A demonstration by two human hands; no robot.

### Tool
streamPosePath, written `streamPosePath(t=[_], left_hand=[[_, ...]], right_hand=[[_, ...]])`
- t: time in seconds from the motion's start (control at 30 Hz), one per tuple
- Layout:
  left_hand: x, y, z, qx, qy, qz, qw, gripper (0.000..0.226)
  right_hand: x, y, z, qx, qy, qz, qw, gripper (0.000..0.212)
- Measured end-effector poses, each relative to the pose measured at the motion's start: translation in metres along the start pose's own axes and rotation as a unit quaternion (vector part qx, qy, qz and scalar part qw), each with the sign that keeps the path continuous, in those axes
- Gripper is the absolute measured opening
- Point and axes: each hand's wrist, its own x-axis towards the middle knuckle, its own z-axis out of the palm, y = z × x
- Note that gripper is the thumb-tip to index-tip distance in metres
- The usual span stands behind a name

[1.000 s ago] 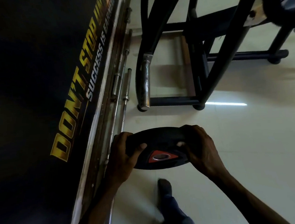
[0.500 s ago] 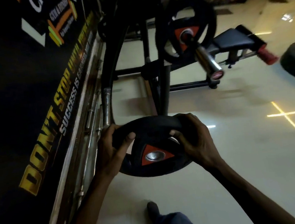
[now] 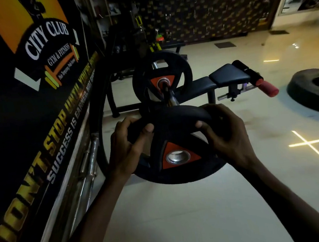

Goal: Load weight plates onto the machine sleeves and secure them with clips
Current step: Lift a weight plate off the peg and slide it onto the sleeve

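Now both hands (image 3: 127, 148) (image 3: 225, 134) grip round black rubber plate (image 3: 175, 135), steel-ringed bore.

Plate I hold: the black weight plate (image 3: 175, 144) has grip openings, an orange triangle at its centre and a metal-ringed hole. It is tilted, its face turned up toward me.
My grip: my left hand (image 3: 126, 148) takes the rim at 10 o'clock, my right hand (image 3: 226, 134) takes it at 2 o'clock; thumbs lie on the face.
Loaded plate: a second black plate (image 3: 162, 76) of the same design stands upright on the machine sleeve (image 3: 169, 97), at 12 o'clock from mine.
Sleeve: shiny metal, its end points toward me, just behind my plate's top rim.
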Motion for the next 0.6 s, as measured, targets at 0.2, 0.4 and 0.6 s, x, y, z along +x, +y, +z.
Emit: streamPosePath(t=[0.2,0.4,0.6], left_hand=[[0.049,0.004,0.043,-0.005,0.009,-0.002,1.000,0.047],[0.065,-0.006,0.061,0.017,0.040,0.002,0.999,0.052],[0.079,-0.014,0.062,0.033,0.059,0.007,0.998,0.056]], right_hand=[[0.055,0.047,-0.011,0.004,-0.004,-0.004,1.000,0.037],[0.071,0.077,-0.006,0.046,-0.010,0.007,0.999,0.034],[0.090,0.090,0.006,0.056,-0.020,-0.006,0.998,0.035]])
